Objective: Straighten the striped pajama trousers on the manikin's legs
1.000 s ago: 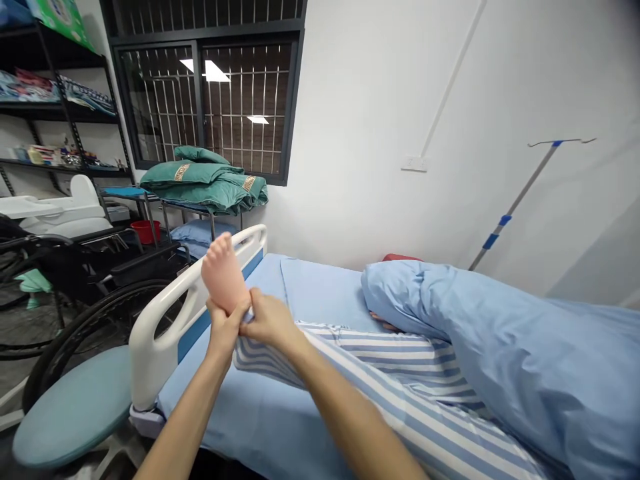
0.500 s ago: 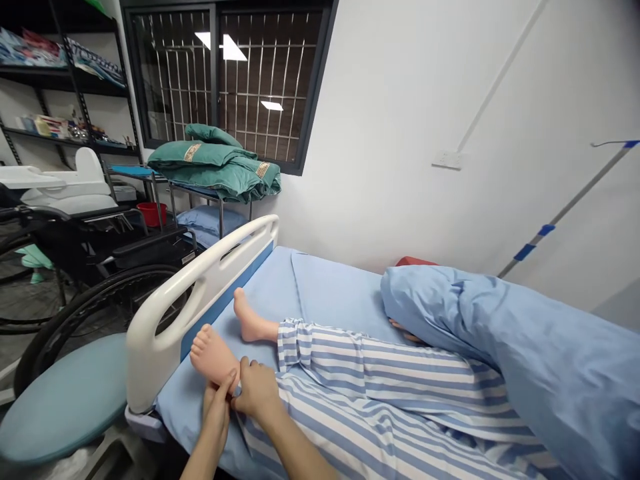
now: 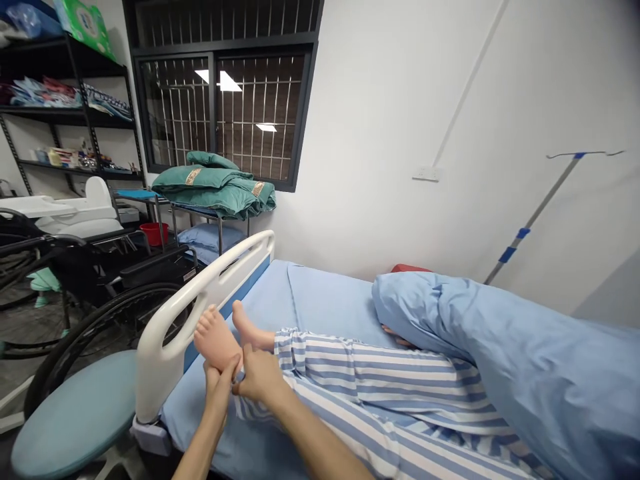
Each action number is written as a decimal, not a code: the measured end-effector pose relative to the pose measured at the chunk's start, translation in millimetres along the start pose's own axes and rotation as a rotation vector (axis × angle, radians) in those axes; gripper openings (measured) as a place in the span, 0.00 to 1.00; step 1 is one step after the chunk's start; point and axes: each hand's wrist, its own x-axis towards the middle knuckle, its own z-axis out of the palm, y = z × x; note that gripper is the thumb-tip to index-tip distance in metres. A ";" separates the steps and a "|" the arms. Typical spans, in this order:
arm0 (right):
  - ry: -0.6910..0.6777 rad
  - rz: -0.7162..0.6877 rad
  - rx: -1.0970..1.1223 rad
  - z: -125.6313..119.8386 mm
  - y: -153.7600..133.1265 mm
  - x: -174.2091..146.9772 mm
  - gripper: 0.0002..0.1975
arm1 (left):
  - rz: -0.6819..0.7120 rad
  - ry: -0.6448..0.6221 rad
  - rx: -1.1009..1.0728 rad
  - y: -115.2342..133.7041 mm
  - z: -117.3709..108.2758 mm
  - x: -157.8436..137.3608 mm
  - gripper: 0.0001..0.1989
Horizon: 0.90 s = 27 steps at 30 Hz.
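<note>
The near foot (image 3: 216,339), smooth like a mannequin's, points its toes up and left, raised over the bed sheet. My left hand (image 3: 219,388) is closed around its heel and ankle from below, thumb across the side. My right hand (image 3: 261,377) is closed over the ankle at the cuff of the striped trouser leg (image 3: 345,423), its thumb underneath; most of the cuff is hidden by the fingers. Behind it, the other foot (image 3: 250,331) rests on the light blue sheet (image 3: 325,293), its leg in a striped trouser leg (image 3: 380,367).
A white bed end board (image 3: 160,327) stands left of the feet. Beyond it are a round stool (image 3: 80,413) and a wheelchair (image 3: 100,280). A blue quilt (image 3: 525,347) covers the upper body at right. A drip pole (image 3: 540,210) leans by the wall.
The near foot has risen off the bed, with both my hands moving up along with it. The trouser leg has lifted at its lower end. My view has tilted upward.
</note>
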 end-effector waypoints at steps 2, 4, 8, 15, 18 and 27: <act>0.064 -0.026 0.017 -44.1 1.5 -4.8 0.27 | 0.121 -0.030 0.026 39.6 20.9 -5.6 0.25; 0.147 -0.043 0.051 -93.4 6.2 -12.3 0.25 | 0.217 -0.076 0.091 81.8 47.5 -15.0 0.27; 0.303 -0.128 0.173 -195.8 24.3 -38.9 0.20 | 0.509 -0.169 0.210 165.0 109.1 -50.1 0.26; 0.536 -0.297 0.352 -323.0 59.2 -106.1 0.18 | 0.822 -0.329 0.250 266.2 200.4 -130.8 0.31; 0.572 -0.318 0.368 -339.9 64.0 -120.6 0.19 | 0.851 -0.393 0.220 279.9 215.4 -143.3 0.30; 0.454 -0.211 0.253 -261.4 39.0 -62.8 0.19 | 0.716 -0.315 0.304 223.9 148.9 -73.7 0.32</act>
